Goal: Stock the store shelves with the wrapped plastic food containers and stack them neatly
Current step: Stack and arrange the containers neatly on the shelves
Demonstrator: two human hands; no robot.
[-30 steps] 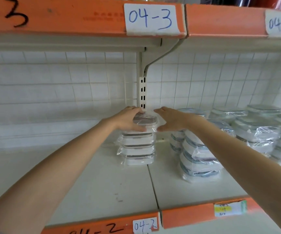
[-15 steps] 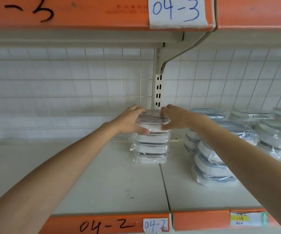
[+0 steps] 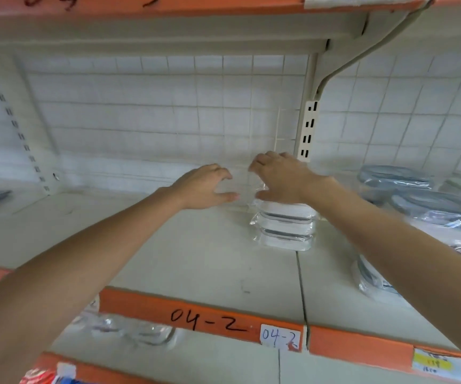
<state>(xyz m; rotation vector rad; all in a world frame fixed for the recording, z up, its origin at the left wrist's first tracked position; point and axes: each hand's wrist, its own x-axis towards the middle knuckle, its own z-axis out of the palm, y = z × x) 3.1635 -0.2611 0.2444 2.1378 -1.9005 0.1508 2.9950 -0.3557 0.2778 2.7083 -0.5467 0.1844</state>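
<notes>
Both my hands have let go, left hand (image 3: 204, 188) and right hand (image 3: 282, 177) hovering loose-fingered and empty over the stack of wrapped containers (image 3: 284, 224) at three o'clock of centre, stacking step done, next comes fetching another pack.
</notes>
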